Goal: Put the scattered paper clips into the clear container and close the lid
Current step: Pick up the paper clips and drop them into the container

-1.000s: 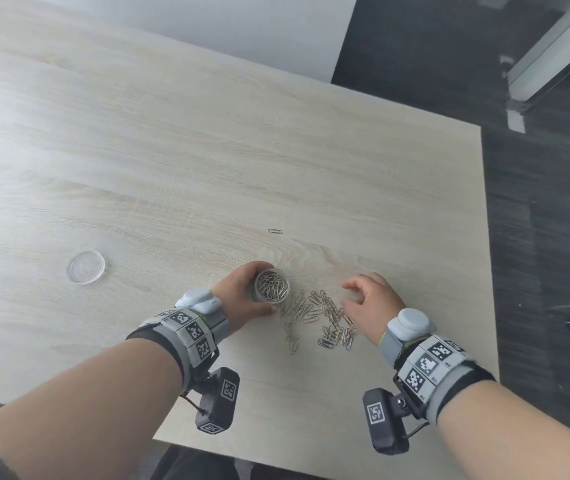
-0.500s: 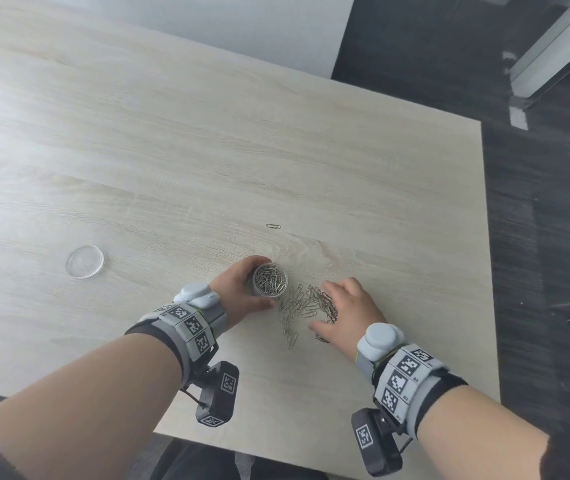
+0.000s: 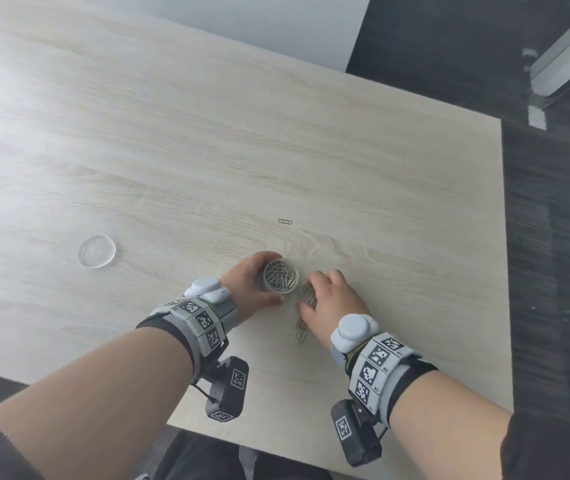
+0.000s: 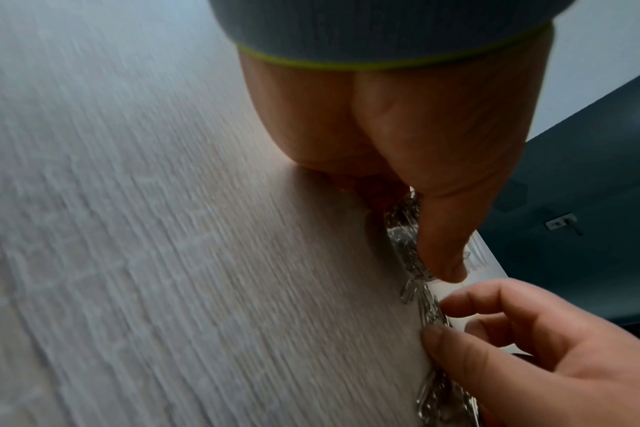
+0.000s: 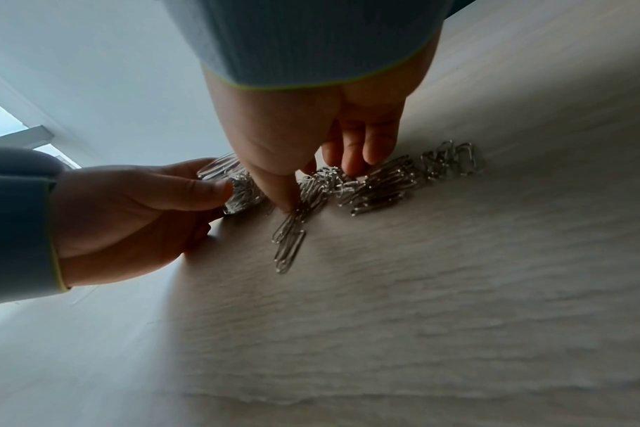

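Note:
The clear round container (image 3: 280, 280) stands on the table (image 3: 380, 188) with many silver paper clips in it. My left hand (image 3: 245, 285) grips its side; thumb and fingers wrap its wall. Just right of it lies a pile of loose paper clips (image 3: 301, 332). My right hand (image 3: 328, 299) covers most of the pile. In the right wrist view its thumb (image 5: 280, 185) and curled fingertips (image 5: 358, 161) close on the paper clips (image 5: 380, 185), with the container (image 5: 238, 187) beside them. One stray paper clip (image 3: 285, 221) lies farther back. The clear lid (image 3: 97, 251) lies flat at the left.
The table's right edge (image 3: 503, 271) runs close to my right hand, with dark floor beyond it. The near edge (image 3: 276, 452) lies just under my wrists. Pale bare wood stretches behind and to the left of the container.
My right hand slid left across the table, raking the spread clips into a tight pile against the container. The left hand kept hold of the container.

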The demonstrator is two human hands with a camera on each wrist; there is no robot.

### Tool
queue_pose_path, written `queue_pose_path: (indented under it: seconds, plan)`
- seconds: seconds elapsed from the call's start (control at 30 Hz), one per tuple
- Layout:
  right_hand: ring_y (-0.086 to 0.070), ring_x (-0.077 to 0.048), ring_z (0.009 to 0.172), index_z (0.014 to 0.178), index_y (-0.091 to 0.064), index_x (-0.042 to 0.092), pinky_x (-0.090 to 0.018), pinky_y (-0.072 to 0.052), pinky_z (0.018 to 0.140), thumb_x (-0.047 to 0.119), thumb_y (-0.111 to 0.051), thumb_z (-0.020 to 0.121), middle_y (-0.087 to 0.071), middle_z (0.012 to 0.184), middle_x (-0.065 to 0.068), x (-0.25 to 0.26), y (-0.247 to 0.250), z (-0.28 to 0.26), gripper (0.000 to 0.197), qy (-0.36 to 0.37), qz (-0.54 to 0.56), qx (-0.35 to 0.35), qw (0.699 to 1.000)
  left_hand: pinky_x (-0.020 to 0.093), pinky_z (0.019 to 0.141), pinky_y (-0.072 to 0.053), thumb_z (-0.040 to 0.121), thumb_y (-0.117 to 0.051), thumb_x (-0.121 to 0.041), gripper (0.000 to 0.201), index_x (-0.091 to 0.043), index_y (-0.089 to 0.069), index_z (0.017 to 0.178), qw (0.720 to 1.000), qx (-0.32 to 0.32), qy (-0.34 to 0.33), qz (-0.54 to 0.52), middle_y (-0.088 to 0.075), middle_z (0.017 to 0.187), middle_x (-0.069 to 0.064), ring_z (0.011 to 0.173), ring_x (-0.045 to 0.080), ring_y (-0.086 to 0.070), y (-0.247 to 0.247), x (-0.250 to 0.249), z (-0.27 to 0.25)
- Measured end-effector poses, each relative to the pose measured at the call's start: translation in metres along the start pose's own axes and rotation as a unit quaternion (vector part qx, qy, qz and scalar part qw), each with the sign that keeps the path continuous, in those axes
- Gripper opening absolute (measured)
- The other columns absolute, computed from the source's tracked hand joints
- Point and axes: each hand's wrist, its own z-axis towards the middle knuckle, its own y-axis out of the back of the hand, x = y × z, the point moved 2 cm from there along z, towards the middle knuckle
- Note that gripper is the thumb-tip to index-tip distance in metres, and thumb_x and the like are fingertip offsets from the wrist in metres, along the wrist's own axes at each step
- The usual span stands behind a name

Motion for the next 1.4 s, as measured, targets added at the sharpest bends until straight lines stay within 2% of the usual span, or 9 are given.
queue_pose_path:
  seconds: [0.13, 0.3, 0.4, 0.53, 0.73, 0.87, 1.03, 1.17, 1.4]
  plan:
    - [-0.056, -0.032, 0.081, 0.104, -0.054, 0.02, -0.034, -0.048, 0.063, 0.024, -0.054, 0.086, -0.05, 0.107, -0.005, -0.005, 0.002, 0.001, 0.019, 0.006, 0.014, -0.003, 1.0, 0.01, 0.086, -0.04, 0.069, -0.087, -0.02, 0.071, -0.026, -0.052, 0.13, 1.0, 0.003, 0.004, 0.002, -0.062, 0.114, -0.014, 0.105, 0.003, -0.059, 0.001, 0.0, 0.0]
    - [-0.057, -0.029, 0.087, 0.101, -0.058, 0.024, -0.029, -0.043, 0.068, 0.018, -0.054, 0.084, -0.053, 0.108, -0.003, -0.014, 0.007, 0.005, 0.018, -0.015, 0.048, 0.009, 0.999, 0.022, 0.094, -0.045, 0.068, -0.087, -0.019, 0.07, -0.026, -0.052, 0.129, 1.0, 0.008, -0.002, 0.0, -0.063, 0.117, -0.01, 0.108, 0.006, -0.059, 0.003, -0.001, 0.0]
    - [-0.057, -0.027, 0.088, 0.099, -0.06, 0.024, -0.027, -0.04, 0.068, 0.017, -0.056, 0.082, -0.056, 0.104, -0.002, -0.019, 0.009, 0.007, 0.018, -0.031, 0.062, 0.006, 0.998, 0.023, 0.094, -0.045, 0.069, -0.087, -0.02, 0.07, -0.026, -0.053, 0.129, 1.0, 0.009, -0.005, 0.002, -0.063, 0.117, -0.009, 0.108, 0.007, -0.059, 0.003, -0.002, 0.0]
    - [-0.058, -0.023, 0.086, 0.089, -0.063, 0.027, -0.03, -0.046, 0.071, 0.014, -0.057, 0.078, -0.061, 0.096, 0.002, -0.024, 0.012, 0.009, 0.018, -0.063, 0.104, -0.01, 0.993, 0.024, 0.094, -0.046, 0.068, -0.087, -0.02, 0.069, -0.027, -0.053, 0.128, 1.0, 0.013, -0.004, 0.0, -0.063, 0.117, -0.009, 0.109, 0.008, -0.06, 0.004, -0.002, -0.001]
    - [-0.059, -0.014, 0.072, 0.081, -0.065, 0.026, -0.023, -0.043, 0.063, 0.013, -0.061, 0.076, -0.066, 0.081, 0.008, -0.024, 0.023, 0.007, 0.015, -0.089, 0.197, -0.051, 0.975, 0.026, 0.095, -0.048, 0.068, -0.087, -0.022, 0.068, -0.031, -0.053, 0.126, 1.0, 0.014, -0.008, 0.001, -0.063, 0.116, -0.012, 0.108, 0.005, -0.06, 0.004, -0.001, 0.0]
    - [-0.056, -0.002, 0.064, 0.08, -0.065, 0.027, -0.018, -0.046, 0.062, 0.012, -0.063, 0.077, -0.065, 0.074, 0.012, -0.003, 0.033, 0.007, 0.015, -0.053, 0.264, -0.086, 0.959, 0.027, 0.095, -0.048, 0.067, -0.087, -0.02, 0.068, -0.029, -0.053, 0.125, 1.0, 0.014, -0.01, -0.006, -0.063, 0.116, -0.009, 0.109, 0.009, -0.061, 0.003, 0.0, -0.001]
    - [-0.055, -0.001, 0.065, 0.081, -0.065, 0.027, -0.012, -0.044, 0.062, 0.013, -0.065, 0.077, -0.064, 0.075, 0.011, 0.032, 0.038, 0.016, 0.014, 0.015, 0.296, -0.093, 0.95, 0.017, 0.087, -0.045, 0.067, -0.087, -0.018, 0.066, -0.025, -0.055, 0.125, 1.0, 0.01, -0.011, -0.011, -0.064, 0.111, -0.008, 0.104, 0.009, -0.061, 0.003, -0.001, 0.0]
    - [-0.055, -0.001, 0.07, 0.084, -0.066, 0.027, -0.013, -0.044, 0.067, 0.014, -0.065, 0.079, -0.063, 0.082, 0.011, 0.043, 0.033, 0.024, 0.014, 0.025, 0.272, -0.074, 0.959, 0.031, 0.089, -0.051, 0.067, -0.085, -0.026, 0.064, -0.03, -0.055, 0.123, 1.0, 0.022, -0.015, -0.005, -0.065, 0.109, -0.008, 0.102, 0.009, -0.061, 0.003, 0.001, 0.0]
    - [-0.055, -0.003, 0.066, 0.083, -0.066, 0.029, -0.016, -0.042, 0.065, 0.022, -0.065, 0.08, -0.062, 0.081, 0.014, 0.045, 0.034, 0.027, 0.007, 0.046, 0.264, -0.038, 0.963, 0.028, 0.087, -0.048, 0.068, -0.082, -0.024, 0.063, -0.028, -0.055, 0.125, 0.999, 0.024, -0.026, 0.002, -0.064, 0.109, -0.009, 0.101, 0.01, -0.061, 0.004, 0.002, 0.002]
